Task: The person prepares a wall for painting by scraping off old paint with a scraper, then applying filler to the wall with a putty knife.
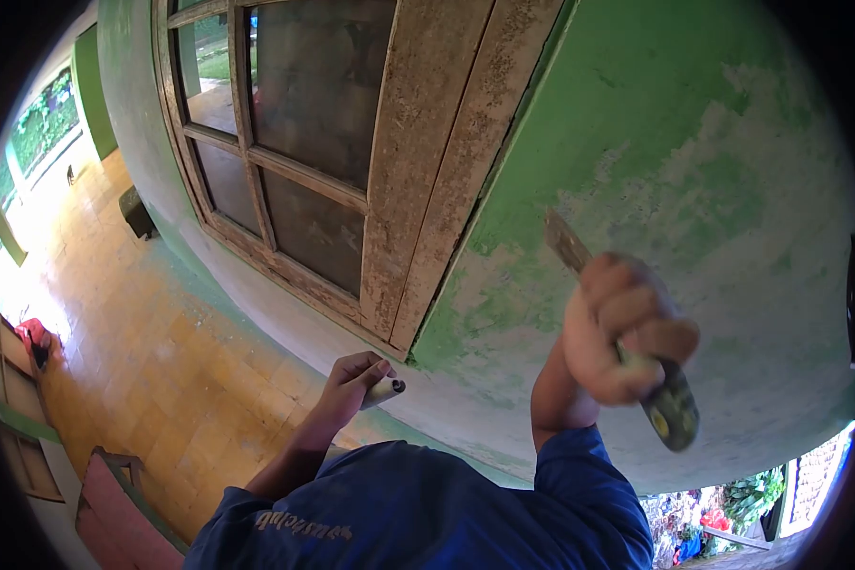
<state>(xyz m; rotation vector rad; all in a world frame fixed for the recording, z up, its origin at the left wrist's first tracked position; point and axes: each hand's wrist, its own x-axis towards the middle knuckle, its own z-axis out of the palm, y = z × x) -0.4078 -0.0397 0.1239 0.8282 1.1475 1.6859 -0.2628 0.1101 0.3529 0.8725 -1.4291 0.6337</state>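
My right hand is closed around a scraper with a flat, brownish blade. Its dark green handle sticks out below the fist. The blade tip is right at the wall, where green paint is patchy and worn to a pale grey layer. Lower down, beside the bottom corner of the window frame, my left hand grips a short pale cylinder with a dark end. My fingers cover part of it.
A weathered wooden window frame with glass panes stands left of the scraped wall. Yellow tiles cover the floor. A dark block sits by the wall, and a red bag lies at far left. Plants show at lower right.
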